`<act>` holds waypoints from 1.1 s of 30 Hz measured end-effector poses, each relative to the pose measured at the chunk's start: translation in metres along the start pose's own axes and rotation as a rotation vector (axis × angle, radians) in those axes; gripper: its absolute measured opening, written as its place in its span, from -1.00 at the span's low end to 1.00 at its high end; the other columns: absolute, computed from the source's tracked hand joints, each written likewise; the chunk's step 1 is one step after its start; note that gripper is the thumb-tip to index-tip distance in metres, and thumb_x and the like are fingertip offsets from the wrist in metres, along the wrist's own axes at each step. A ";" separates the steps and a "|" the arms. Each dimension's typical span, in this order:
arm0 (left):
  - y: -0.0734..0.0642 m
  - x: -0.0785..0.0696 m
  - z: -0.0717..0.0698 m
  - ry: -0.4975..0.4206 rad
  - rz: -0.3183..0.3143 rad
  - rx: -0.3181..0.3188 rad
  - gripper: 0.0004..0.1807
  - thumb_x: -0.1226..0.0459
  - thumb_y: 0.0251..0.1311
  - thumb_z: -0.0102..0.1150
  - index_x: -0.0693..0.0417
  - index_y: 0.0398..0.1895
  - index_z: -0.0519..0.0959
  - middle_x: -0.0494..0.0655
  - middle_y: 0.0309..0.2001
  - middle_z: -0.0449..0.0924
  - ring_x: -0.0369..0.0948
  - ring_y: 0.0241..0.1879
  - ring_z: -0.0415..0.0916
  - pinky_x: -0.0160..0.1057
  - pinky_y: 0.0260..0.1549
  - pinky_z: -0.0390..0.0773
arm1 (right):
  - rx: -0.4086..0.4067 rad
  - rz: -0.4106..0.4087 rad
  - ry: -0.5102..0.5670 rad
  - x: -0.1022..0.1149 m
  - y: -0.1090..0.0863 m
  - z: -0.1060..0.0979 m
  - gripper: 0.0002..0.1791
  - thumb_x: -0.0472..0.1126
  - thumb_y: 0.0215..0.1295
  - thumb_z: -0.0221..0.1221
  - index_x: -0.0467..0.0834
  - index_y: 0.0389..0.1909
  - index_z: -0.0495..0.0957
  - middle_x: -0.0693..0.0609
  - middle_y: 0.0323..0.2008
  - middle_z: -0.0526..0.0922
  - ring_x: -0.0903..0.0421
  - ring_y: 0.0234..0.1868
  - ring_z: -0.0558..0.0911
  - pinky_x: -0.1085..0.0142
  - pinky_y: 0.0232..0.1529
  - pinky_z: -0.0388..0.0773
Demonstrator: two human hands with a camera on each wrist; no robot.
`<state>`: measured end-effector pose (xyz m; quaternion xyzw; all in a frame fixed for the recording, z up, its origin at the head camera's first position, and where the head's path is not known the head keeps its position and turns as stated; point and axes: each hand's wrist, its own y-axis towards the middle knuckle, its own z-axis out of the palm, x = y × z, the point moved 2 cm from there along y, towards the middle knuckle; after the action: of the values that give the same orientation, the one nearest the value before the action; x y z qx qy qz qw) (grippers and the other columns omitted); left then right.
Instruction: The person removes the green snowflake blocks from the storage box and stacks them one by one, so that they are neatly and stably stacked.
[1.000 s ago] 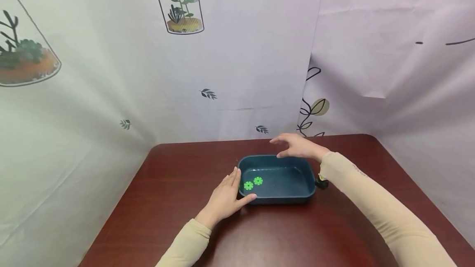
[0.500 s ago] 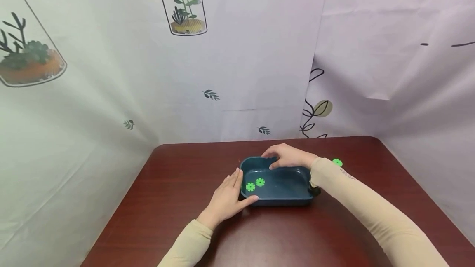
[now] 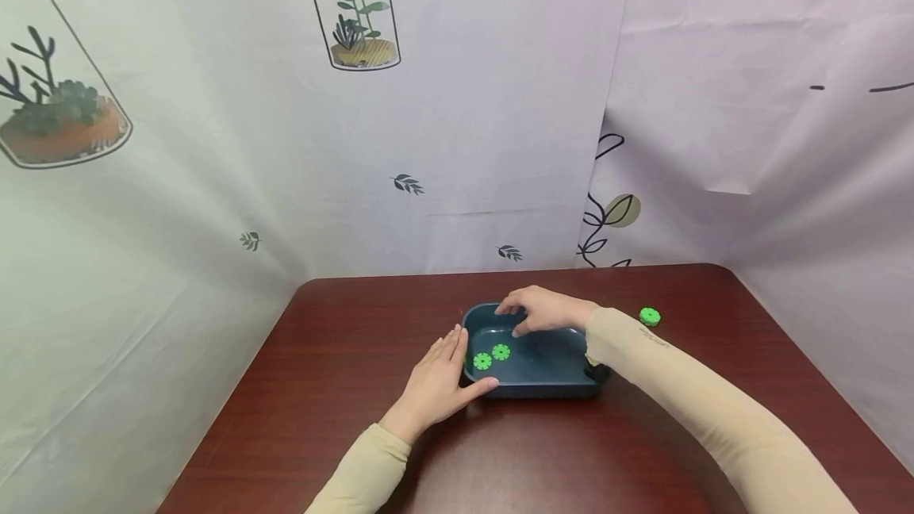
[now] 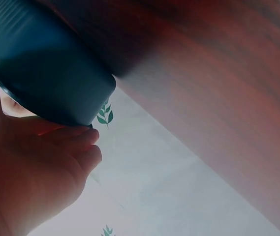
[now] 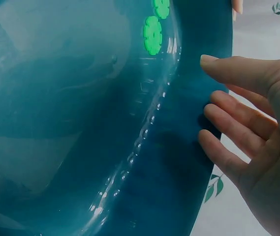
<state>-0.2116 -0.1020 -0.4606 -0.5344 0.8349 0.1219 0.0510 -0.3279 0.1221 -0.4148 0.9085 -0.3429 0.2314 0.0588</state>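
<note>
A dark teal rectangular tray [image 3: 546, 363] sits on the table. Two green notched discs, a nearer one [image 3: 482, 361] and a farther one [image 3: 501, 351], lie on its floor toward the left end. My left hand [image 3: 432, 383] rests against the tray's left end, fingers extended along the rim and thumb across the near corner. My right hand [image 3: 546, 312] hovers over the far side of the tray, thumb and fingers apart. In the right wrist view nothing shows between the right hand's fingers [image 5: 231, 128], and the discs lie apart from them.
More green discs, seemingly piled [image 3: 650, 316], lie on the table beyond the right forearm. A small dark object [image 3: 596, 372] shows below the right cuff at the tray's right end. The reddish-brown table [image 3: 343, 355] meets a printed cloth backdrop [image 3: 457, 141] behind.
My right hand has moved left and lower, toward the inside of the tray. Its forearm has uncovered the green discs at the right. The left hand stays at the tray's left end.
</note>
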 end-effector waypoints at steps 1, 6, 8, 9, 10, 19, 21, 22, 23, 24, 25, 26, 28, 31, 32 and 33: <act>0.000 0.001 0.000 -0.001 -0.002 0.001 0.19 -0.50 0.21 -0.16 0.30 0.55 0.13 0.18 0.53 0.13 -0.01 0.52 0.09 -0.03 0.46 0.13 | 0.003 -0.001 -0.003 0.001 0.001 0.000 -0.48 -0.21 0.22 0.41 -0.11 0.23 0.59 0.03 0.12 0.63 0.03 0.12 0.59 0.06 0.11 0.59; 0.001 0.003 0.001 -0.011 -0.009 0.004 0.18 -0.50 0.22 -0.15 0.30 0.55 0.12 0.19 0.53 0.13 -0.01 0.52 0.08 -0.03 0.46 0.12 | 0.030 0.003 -0.015 0.003 0.006 0.000 -0.48 -0.21 0.23 0.41 -0.12 0.23 0.59 0.03 0.11 0.63 0.04 0.11 0.58 0.08 0.13 0.58; 0.001 0.004 0.001 -0.013 -0.011 0.002 0.19 -0.50 0.21 -0.16 0.30 0.55 0.13 0.18 0.53 0.13 0.00 0.52 0.09 -0.03 0.46 0.13 | 0.040 0.004 -0.017 0.004 0.009 0.000 -0.48 -0.21 0.23 0.41 -0.12 0.23 0.59 0.02 0.11 0.63 0.05 0.11 0.57 0.09 0.13 0.58; 0.002 0.004 0.000 -0.012 -0.012 0.001 0.19 -0.51 0.21 -0.16 0.30 0.55 0.13 0.18 0.53 0.13 0.00 0.52 0.09 -0.03 0.46 0.13 | 0.044 0.005 -0.017 0.004 0.010 0.001 -0.47 -0.21 0.23 0.41 -0.13 0.23 0.59 0.02 0.11 0.62 0.05 0.11 0.57 0.09 0.13 0.57; 0.002 0.005 0.000 -0.011 -0.014 0.001 0.19 -0.51 0.21 -0.17 0.30 0.55 0.13 0.18 0.53 0.13 0.00 0.52 0.09 -0.03 0.46 0.13 | 0.048 0.006 -0.019 0.004 0.012 0.001 -0.47 -0.21 0.23 0.41 -0.12 0.24 0.59 0.02 0.12 0.62 0.05 0.12 0.57 0.10 0.14 0.57; 0.001 0.007 -0.002 -0.020 -0.021 0.004 0.21 -0.54 0.18 -0.22 0.28 0.55 0.12 0.17 0.53 0.13 0.01 0.52 0.10 -0.01 0.46 0.12 | 0.079 0.009 -0.049 0.006 0.024 0.007 -0.47 -0.22 0.22 0.41 -0.11 0.24 0.59 0.03 0.15 0.62 0.08 0.13 0.58 0.15 0.15 0.56; 0.001 0.007 -0.003 -0.020 -0.019 0.003 0.21 -0.54 0.19 -0.23 0.28 0.55 0.12 0.17 0.53 0.13 0.01 0.52 0.09 -0.01 0.46 0.12 | 0.079 0.006 -0.054 0.006 0.026 0.007 -0.47 -0.23 0.22 0.42 -0.11 0.24 0.59 0.03 0.15 0.62 0.08 0.12 0.58 0.15 0.15 0.56; 0.001 0.007 -0.004 -0.019 -0.019 0.003 0.21 -0.54 0.19 -0.22 0.28 0.55 0.12 0.17 0.53 0.13 0.01 0.52 0.09 -0.02 0.46 0.11 | 0.079 0.005 -0.054 0.006 0.027 0.007 -0.47 -0.23 0.22 0.42 -0.11 0.23 0.59 0.03 0.15 0.63 0.08 0.12 0.58 0.15 0.15 0.56; 0.001 0.007 -0.004 -0.018 -0.020 0.002 0.21 -0.53 0.19 -0.22 0.28 0.55 0.12 0.17 0.53 0.13 0.01 0.52 0.09 -0.02 0.46 0.11 | 0.080 0.003 -0.054 0.006 0.028 0.007 -0.47 -0.24 0.22 0.42 -0.12 0.23 0.59 0.03 0.15 0.63 0.08 0.12 0.58 0.15 0.15 0.56; 0.001 0.007 -0.004 -0.017 -0.021 0.002 0.21 -0.53 0.19 -0.21 0.28 0.55 0.12 0.17 0.53 0.12 0.01 0.52 0.08 -0.02 0.46 0.11 | 0.083 0.003 -0.052 0.006 0.028 0.007 -0.47 -0.24 0.21 0.42 -0.12 0.23 0.59 0.03 0.14 0.63 0.08 0.12 0.58 0.15 0.16 0.56; 0.002 0.007 -0.005 -0.014 -0.022 0.002 0.20 -0.53 0.19 -0.21 0.28 0.55 0.12 0.16 0.53 0.13 0.00 0.52 0.08 -0.02 0.46 0.11 | 0.086 0.005 -0.050 0.006 0.029 0.007 -0.47 -0.25 0.21 0.42 -0.12 0.23 0.59 0.03 0.15 0.64 0.08 0.12 0.58 0.15 0.16 0.55; 0.002 0.007 -0.005 -0.014 -0.023 0.001 0.20 -0.53 0.19 -0.21 0.28 0.55 0.12 0.16 0.53 0.13 0.00 0.52 0.09 -0.02 0.46 0.11 | 0.090 0.008 -0.050 0.005 0.029 0.007 -0.47 -0.25 0.21 0.42 -0.12 0.23 0.59 0.04 0.15 0.64 0.09 0.13 0.58 0.15 0.16 0.55; 0.001 0.007 -0.004 -0.017 -0.025 0.003 0.20 -0.53 0.19 -0.20 0.28 0.55 0.12 0.16 0.53 0.12 0.00 0.52 0.08 -0.02 0.46 0.11 | 0.100 0.010 -0.055 0.005 0.030 0.009 -0.47 -0.24 0.21 0.42 -0.11 0.23 0.59 0.04 0.14 0.64 0.09 0.12 0.59 0.15 0.16 0.56; 0.000 0.007 -0.003 -0.030 -0.027 0.008 0.20 -0.53 0.19 -0.20 0.28 0.56 0.11 0.17 0.54 0.12 0.01 0.52 0.08 -0.01 0.46 0.12 | 0.127 0.021 -0.077 0.004 0.030 0.012 -0.45 -0.24 0.20 0.43 -0.12 0.24 0.59 0.03 0.12 0.65 0.09 0.12 0.59 0.15 0.16 0.56; 0.000 0.007 -0.003 -0.035 -0.027 0.009 0.20 -0.53 0.19 -0.19 0.29 0.55 0.11 0.17 0.54 0.12 0.02 0.52 0.09 0.00 0.46 0.12 | 0.136 0.023 -0.082 0.004 0.030 0.013 -0.45 -0.24 0.20 0.43 -0.12 0.24 0.59 0.02 0.12 0.65 0.09 0.11 0.60 0.15 0.16 0.56; -0.001 0.007 -0.002 -0.038 -0.028 0.011 0.21 -0.53 0.19 -0.20 0.29 0.55 0.11 0.17 0.54 0.12 0.02 0.52 0.09 0.00 0.46 0.12 | 0.144 0.024 -0.084 0.003 0.030 0.015 -0.44 -0.24 0.19 0.44 -0.13 0.24 0.59 0.02 0.11 0.65 0.09 0.11 0.60 0.14 0.16 0.56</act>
<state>-0.2137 -0.1087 -0.4604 -0.5432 0.8270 0.1265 0.0713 -0.3395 0.0934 -0.4279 0.9152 -0.3382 0.2177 -0.0240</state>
